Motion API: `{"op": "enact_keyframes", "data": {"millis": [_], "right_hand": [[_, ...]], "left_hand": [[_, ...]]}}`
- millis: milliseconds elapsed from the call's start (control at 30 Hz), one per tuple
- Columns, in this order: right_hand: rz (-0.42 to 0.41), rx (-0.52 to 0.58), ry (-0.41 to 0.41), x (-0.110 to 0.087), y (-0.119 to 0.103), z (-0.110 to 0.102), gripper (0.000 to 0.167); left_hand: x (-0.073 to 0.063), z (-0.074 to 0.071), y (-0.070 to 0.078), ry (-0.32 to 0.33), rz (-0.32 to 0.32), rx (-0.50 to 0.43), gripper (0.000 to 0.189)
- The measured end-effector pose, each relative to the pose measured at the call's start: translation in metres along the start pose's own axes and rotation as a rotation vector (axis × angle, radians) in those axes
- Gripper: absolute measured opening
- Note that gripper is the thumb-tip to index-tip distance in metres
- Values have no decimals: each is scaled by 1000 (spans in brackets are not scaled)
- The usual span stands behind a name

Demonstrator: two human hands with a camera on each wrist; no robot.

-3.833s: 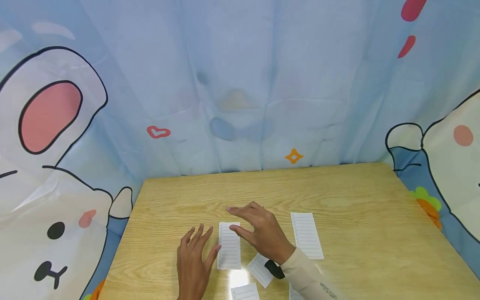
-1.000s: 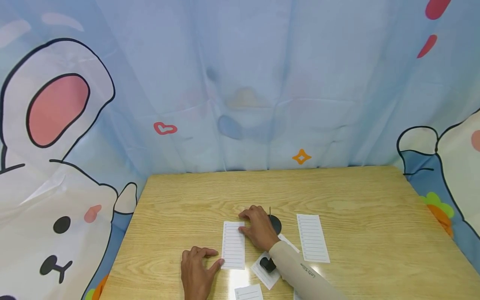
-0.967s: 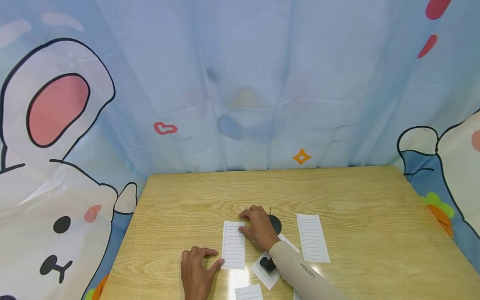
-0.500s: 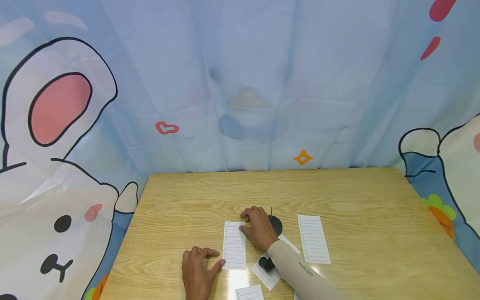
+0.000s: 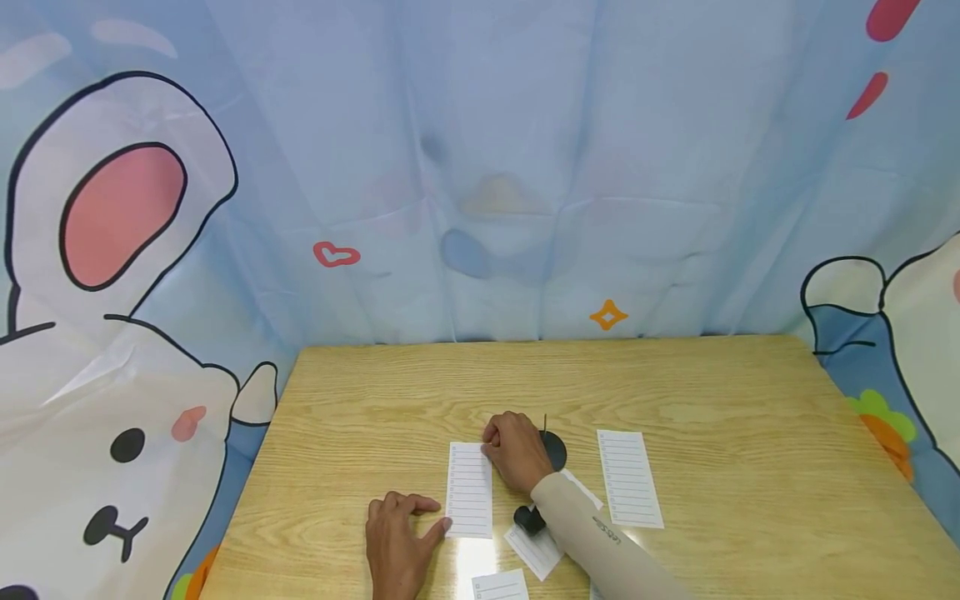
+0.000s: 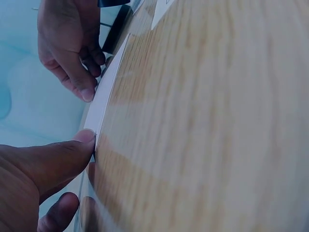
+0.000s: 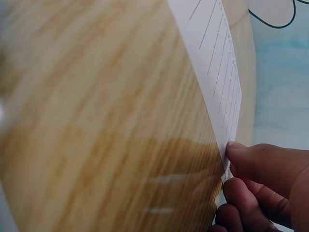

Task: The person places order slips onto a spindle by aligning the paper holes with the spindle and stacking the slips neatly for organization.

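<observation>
A white checklist sheet, lined with small boxes down one side, lies on the wooden table between the two hands. My left hand is at its lower left corner; the thumb touches the corner while the index finger stays apart. My right hand pinches the upper right corner between thumb and curled fingers. In the right wrist view that thumb lies on the sheet's corner, and the fingers are bent beneath it.
Right of the right hand sits a black disc with a thin upright rod. A second checklist sheet lies farther right. Smaller slips, one lined slip and another slip, are nearer the front; the right sleeve partly covers others.
Both hands came down to the sheet's corners from their raised, spread pose. Over the last half second the right thumb and index finger closed together on the upper right corner; the left hand stayed.
</observation>
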State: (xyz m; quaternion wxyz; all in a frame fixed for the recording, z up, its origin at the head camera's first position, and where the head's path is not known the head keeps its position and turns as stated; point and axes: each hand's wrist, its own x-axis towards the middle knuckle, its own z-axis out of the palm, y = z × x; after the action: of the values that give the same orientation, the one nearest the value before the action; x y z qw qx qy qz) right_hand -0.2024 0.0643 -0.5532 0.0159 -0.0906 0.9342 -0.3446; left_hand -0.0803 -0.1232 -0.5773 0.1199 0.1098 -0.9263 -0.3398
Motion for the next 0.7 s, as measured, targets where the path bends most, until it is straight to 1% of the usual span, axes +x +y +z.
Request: {"op": "enact_keyframes", "data": {"millis": [167, 467, 633, 700], "right_hand": [[3, -8, 2, 1, 0, 1, 19], [7, -12, -36, 2, 0, 1, 21], [-32, -26, -60, 1, -2, -3, 23], [-63, -13, -64, 1, -3, -5, 22]], "left_hand": [[0, 0, 1, 3, 1, -1, 27], [-1, 0, 1, 2, 1, 1, 27], [-2, 0, 1, -10, -7, 6, 27], [-2, 0, 1, -11, -11, 8, 27]]}}
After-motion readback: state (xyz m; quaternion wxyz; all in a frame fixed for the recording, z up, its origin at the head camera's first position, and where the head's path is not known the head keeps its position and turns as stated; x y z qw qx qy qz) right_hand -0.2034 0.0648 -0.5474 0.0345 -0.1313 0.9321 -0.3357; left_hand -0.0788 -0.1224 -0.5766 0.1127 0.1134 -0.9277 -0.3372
